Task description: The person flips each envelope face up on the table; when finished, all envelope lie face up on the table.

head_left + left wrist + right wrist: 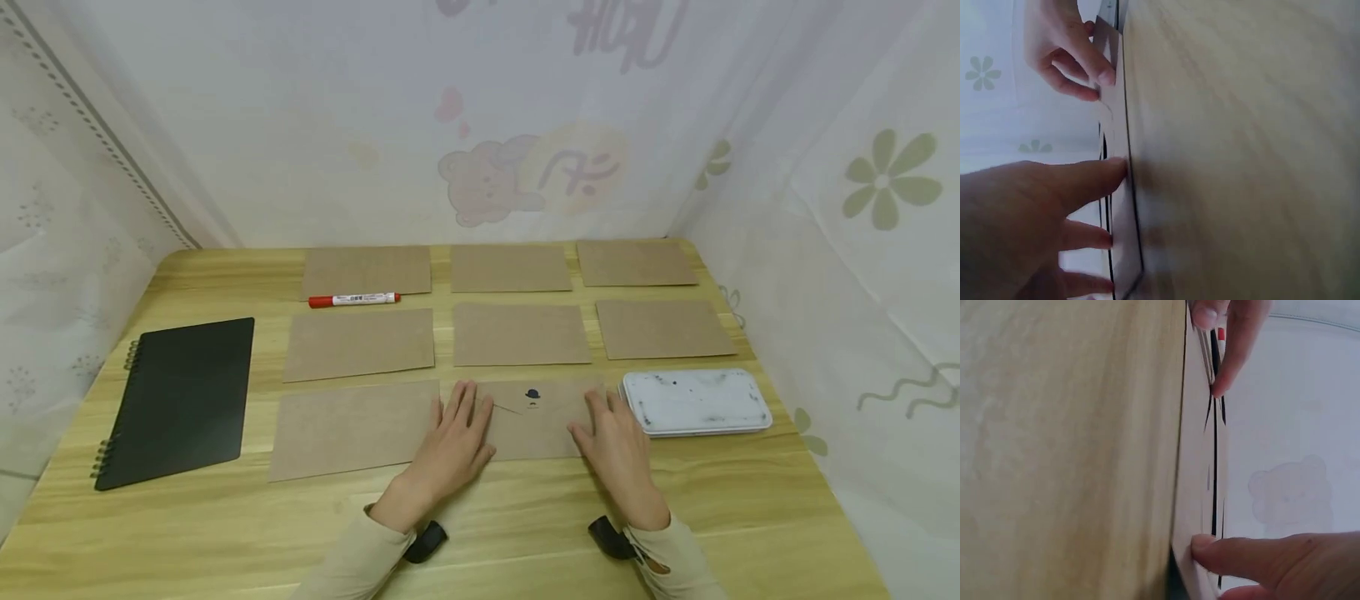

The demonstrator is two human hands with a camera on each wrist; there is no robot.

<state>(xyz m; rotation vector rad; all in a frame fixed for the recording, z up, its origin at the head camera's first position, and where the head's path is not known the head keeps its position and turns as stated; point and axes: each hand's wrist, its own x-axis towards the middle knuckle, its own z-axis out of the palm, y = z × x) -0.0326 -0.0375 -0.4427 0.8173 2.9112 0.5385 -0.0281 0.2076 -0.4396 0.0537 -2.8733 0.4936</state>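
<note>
A brown cardboard card (536, 437) lies in the middle of the front row, with a small dark hat, a tiny face mark and a thin slanting line drawn on it. My left hand (446, 446) rests on its left end, fingers spread and fairly straight. At its right end my right hand (621, 454) touches the card with its fingertips. The left wrist view shows the left thumb (1100, 178) at the card's near edge. In the right wrist view the right thumb (1210, 550) presses near the same edge. Neither hand grips anything visible.
Several blank cardboard cards, such as the front left one (352, 433), lie in rows. A red-capped marker (355, 300) touches the back left card. A black spiral notebook (180, 404) lies left; a smudged white flat case (697, 402) sits right, beside the right hand. Patterned curtains surround the table.
</note>
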